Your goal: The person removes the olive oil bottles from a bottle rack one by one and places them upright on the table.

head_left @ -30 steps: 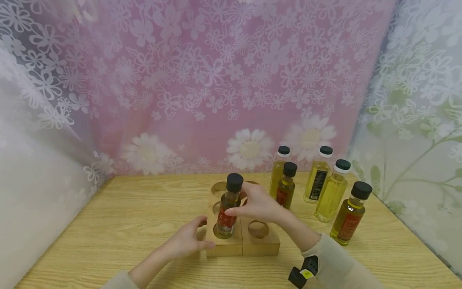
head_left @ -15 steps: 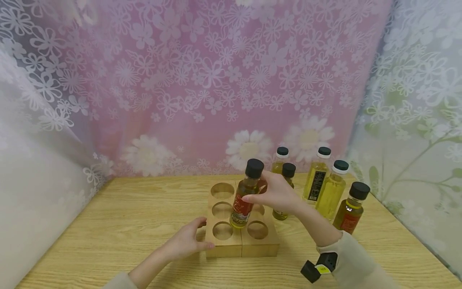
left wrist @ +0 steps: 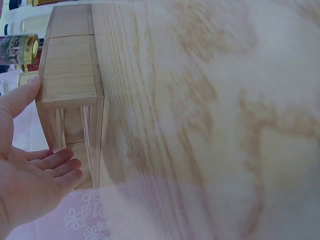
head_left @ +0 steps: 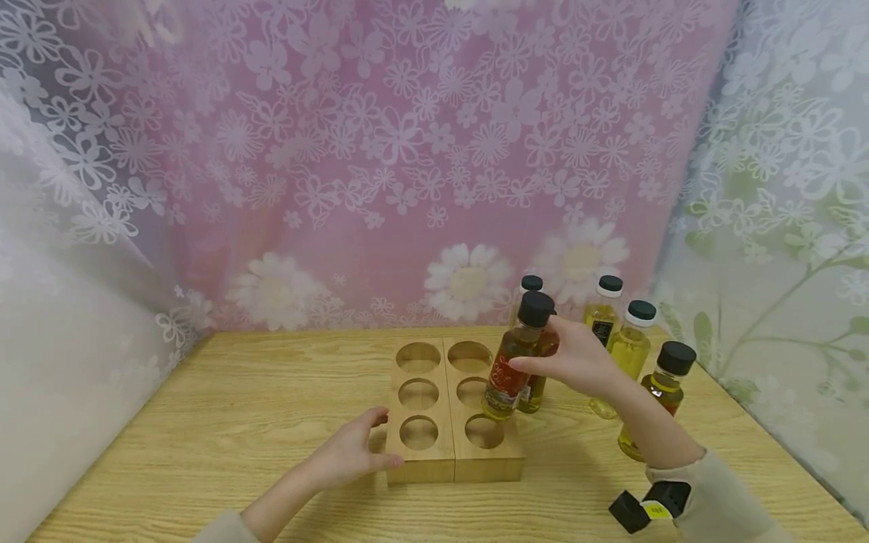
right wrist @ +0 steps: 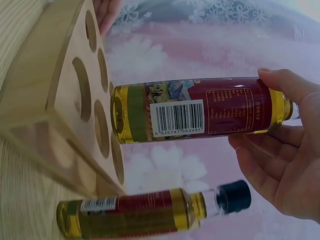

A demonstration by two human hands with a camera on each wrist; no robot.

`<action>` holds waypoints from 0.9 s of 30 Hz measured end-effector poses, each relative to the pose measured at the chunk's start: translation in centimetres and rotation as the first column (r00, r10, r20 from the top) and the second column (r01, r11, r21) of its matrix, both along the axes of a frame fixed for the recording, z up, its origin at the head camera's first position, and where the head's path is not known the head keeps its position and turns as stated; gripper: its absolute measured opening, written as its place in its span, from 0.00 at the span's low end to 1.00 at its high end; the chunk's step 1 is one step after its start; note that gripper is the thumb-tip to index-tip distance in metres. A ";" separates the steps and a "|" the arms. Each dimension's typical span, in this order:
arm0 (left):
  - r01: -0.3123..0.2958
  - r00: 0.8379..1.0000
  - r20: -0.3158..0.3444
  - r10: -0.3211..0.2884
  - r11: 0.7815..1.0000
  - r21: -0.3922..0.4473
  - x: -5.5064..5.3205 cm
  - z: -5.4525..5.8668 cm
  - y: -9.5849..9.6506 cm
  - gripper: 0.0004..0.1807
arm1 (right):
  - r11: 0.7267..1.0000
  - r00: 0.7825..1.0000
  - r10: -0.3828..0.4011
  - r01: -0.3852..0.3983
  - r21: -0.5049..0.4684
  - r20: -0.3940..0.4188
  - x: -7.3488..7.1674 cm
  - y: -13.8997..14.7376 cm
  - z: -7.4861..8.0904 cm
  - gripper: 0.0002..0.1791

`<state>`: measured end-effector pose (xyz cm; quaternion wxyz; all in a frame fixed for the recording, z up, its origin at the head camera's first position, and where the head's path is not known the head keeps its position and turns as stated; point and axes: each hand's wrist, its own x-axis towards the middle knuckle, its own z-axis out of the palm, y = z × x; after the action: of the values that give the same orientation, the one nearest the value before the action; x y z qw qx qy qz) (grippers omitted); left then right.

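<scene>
My right hand (head_left: 580, 360) grips a black-capped oil bottle (head_left: 505, 373) with a red label, holding it slightly tilted above the right edge of the wooden rack (head_left: 421, 472). In the right wrist view, thumb and fingers hold this bottle (right wrist: 232, 107) near its shoulder, barcode side showing. Its base is apart from the rack's round holes. My left hand (head_left: 349, 454) stays at the rack's left side. In the left wrist view, its thumb touches the top edge and its relaxed fingers (left wrist: 62, 162) lie by the hollow side. All the rack's visible holes hold nothing.
Right of the rack stands another red-labelled oil bottle (head_left: 532, 398), partly hidden behind the held one. Several more stand farther right, including a pale yellow bottle (head_left: 627, 351) and a dark-capped one (head_left: 665, 388). A floral curtain (head_left: 380, 188) hangs behind the wooden table (head_left: 237, 422).
My right hand has lifted the bottle from the front left hole and carried it rightward across the rack to its right edge. The left hand has stayed in place.
</scene>
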<state>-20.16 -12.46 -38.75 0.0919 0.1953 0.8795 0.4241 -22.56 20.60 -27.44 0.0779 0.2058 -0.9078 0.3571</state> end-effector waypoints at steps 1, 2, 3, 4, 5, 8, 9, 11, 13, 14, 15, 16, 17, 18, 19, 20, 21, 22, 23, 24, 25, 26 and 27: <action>0.000 1.000 -0.001 0.000 1.000 -0.001 0.0 0.0 0.0 0.48 | 1.000 1.000 -0.010 0.010 0.004 -0.006 0.0 0.3 0.0 0.27; 0.001 1.000 -0.002 -0.001 1.000 0.000 0.0 0.1 0.0 0.48 | 1.000 1.000 -0.021 0.021 0.009 -0.009 0.1 0.7 0.0 0.27; 0.001 1.000 -0.003 -0.001 1.000 -0.001 0.0 0.1 0.0 0.48 | 0.999 0.999 -0.030 0.030 0.013 -0.012 0.2 1.0 -0.1 0.28; 0.001 1.000 -0.003 -0.001 1.000 0.000 0.0 0.2 0.0 0.48 | 0.999 0.999 -0.042 0.042 0.020 -0.012 0.2 1.3 -0.1 0.28; 0.002 1.000 -0.002 -0.002 1.000 0.001 0.0 0.2 0.0 0.48 | 0.998 0.999 -0.052 0.052 0.026 -0.010 0.3 1.6 -0.1 0.29; 0.002 1.000 -0.003 -0.002 1.000 0.002 0.0 0.2 -0.1 0.48 | 0.994 0.996 -0.089 0.089 0.066 -0.003 0.5 2.4 -0.4 0.31; 0.001 1.000 -0.003 -0.001 1.000 0.001 0.1 0.2 -0.1 0.48 | 0.992 0.995 -0.101 0.101 0.080 -0.002 0.5 2.7 -0.5 0.32; 0.003 1.000 -0.001 -0.003 1.000 0.005 0.1 0.2 -0.1 0.48 | 0.986 0.992 -0.127 0.126 0.112 0.005 0.6 3.1 -0.8 0.34; 0.005 1.000 -0.002 -0.005 1.000 0.006 0.1 0.2 -0.1 0.48 | 0.979 0.988 -0.151 0.148 0.140 0.011 0.7 3.6 -1.2 0.36; 0.006 1.000 -0.001 -0.006 1.000 0.007 0.1 0.2 -0.1 0.48 | 0.977 0.987 -0.158 0.154 0.150 0.015 0.7 3.7 -1.4 0.38; 0.006 1.000 -0.001 -0.006 1.000 0.007 0.1 0.2 -0.1 0.48 | 0.974 0.986 -0.164 0.160 0.160 0.018 0.8 3.9 -1.6 0.39; 0.006 1.000 -0.001 -0.006 1.000 0.007 0.1 0.2 -0.1 0.48 | 0.972 0.985 -0.172 0.165 0.168 0.024 0.8 4.1 -1.9 0.39; 0.007 1.000 -0.003 -0.007 1.000 0.005 0.1 0.2 -0.1 0.48 | 0.972 0.985 -0.171 0.164 0.167 0.033 0.8 4.2 -2.2 0.40; 0.007 1.000 -0.004 -0.007 1.000 0.004 0.1 0.2 -0.1 0.48 | 0.972 0.985 -0.170 0.162 0.168 0.037 0.8 4.3 -2.5 0.40; 0.007 1.000 -0.004 -0.007 1.000 0.003 0.1 0.2 -0.1 0.48 | 0.971 0.984 -0.176 0.166 0.172 0.042 0.7 4.4 -2.8 0.40; 0.008 1.000 -0.003 -0.008 1.000 0.004 0.1 0.2 -0.1 0.48 | 0.970 0.982 -0.180 0.169 0.174 0.050 0.7 4.6 -3.0 0.40; 0.008 1.000 -0.003 -0.008 1.000 0.004 0.1 0.2 -0.1 0.48 | 0.969 0.982 -0.182 0.169 0.179 0.055 0.7 4.7 -3.3 0.40; 0.009 1.000 -0.002 -0.009 1.000 0.004 0.1 0.2 -0.1 0.48 | 0.968 0.980 -0.187 0.173 0.183 0.063 0.7 4.8 -3.5 0.40; 0.010 1.000 -0.002 -0.010 1.000 0.004 0.1 0.1 -0.1 0.48 | 0.967 0.980 -0.189 0.173 0.188 0.069 0.7 4.9 -3.7 0.41; 0.010 1.000 -0.001 -0.010 1.000 0.005 0.0 0.1 -0.1 0.48 | 0.965 0.979 -0.192 0.175 0.197 0.071 0.7 5.0 -3.9 0.42; 0.011 1.000 -0.001 -0.011 1.000 0.004 0.0 0.1 -0.1 0.48 | 0.961 0.977 -0.201 0.182 0.206 0.073 0.7 5.1 -4.1 0.43; 0.011 1.000 -0.002 -0.011 1.000 0.004 0.0 0.1 -0.1 0.48 | 0.960 0.976 -0.202 0.182 0.211 0.076 0.8 5.2 -4.2 0.43; 0.012 1.000 -0.003 -0.012 1.000 0.002 0.0 0.1 -0.1 0.48 | 0.959 0.975 -0.205 0.184 0.214 0.082 0.8 5.2 -4.4 0.43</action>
<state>-20.12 -12.56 -38.69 0.0927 0.2012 0.8780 0.4242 -21.80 25.81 -31.81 0.0438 0.1037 -0.9583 0.2625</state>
